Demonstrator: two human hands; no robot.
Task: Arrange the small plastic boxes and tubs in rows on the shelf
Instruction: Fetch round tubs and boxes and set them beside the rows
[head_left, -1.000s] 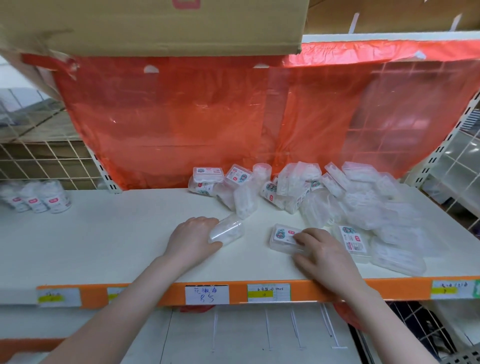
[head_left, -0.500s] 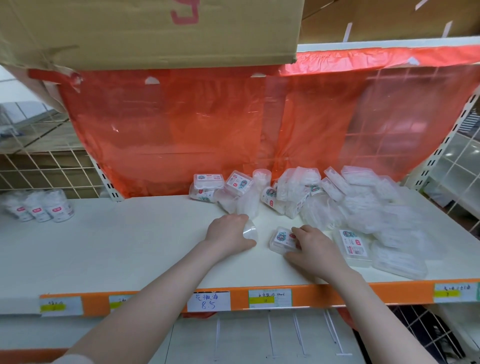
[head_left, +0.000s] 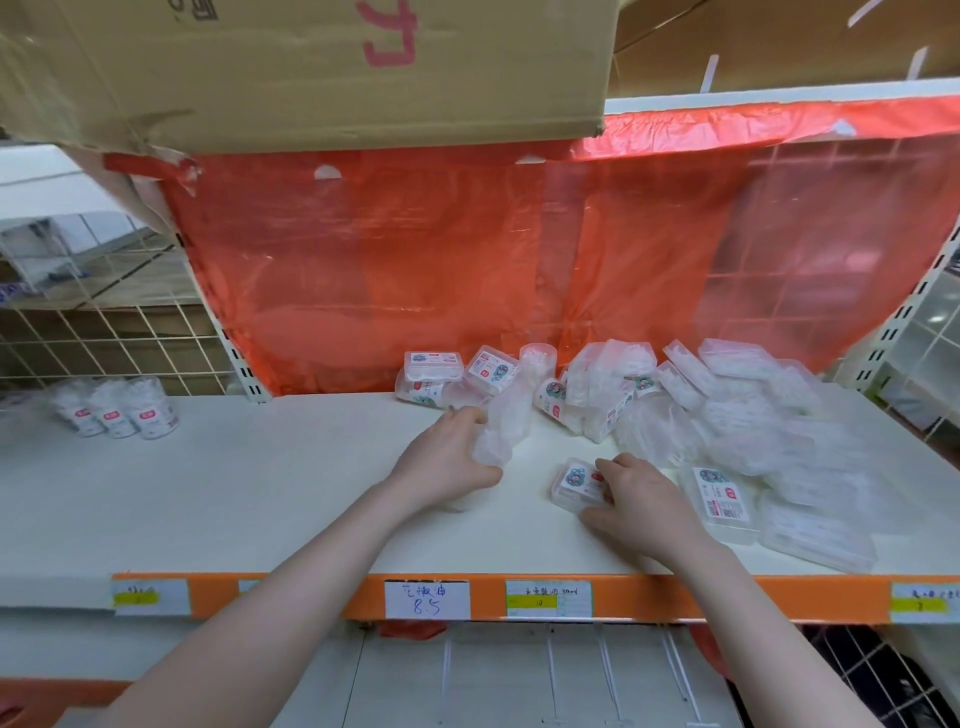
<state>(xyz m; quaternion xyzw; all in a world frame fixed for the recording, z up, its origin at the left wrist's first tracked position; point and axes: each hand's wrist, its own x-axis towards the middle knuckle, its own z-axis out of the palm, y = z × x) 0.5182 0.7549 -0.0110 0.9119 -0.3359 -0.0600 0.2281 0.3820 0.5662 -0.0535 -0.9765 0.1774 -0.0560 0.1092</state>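
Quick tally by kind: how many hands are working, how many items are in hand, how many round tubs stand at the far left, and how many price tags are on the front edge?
Hands: 2, left hand and right hand
Items in hand: 2, clear tub and small box
Round tubs at far left: 3
Price tags on the orange edge: 5 visible, one partly hidden by the left arm
Total: 12
The jumbled pile is too tangled to count.

Clear tub (head_left: 496, 434) blurred in the left hand (head_left: 447, 460) — its contents unreadable.
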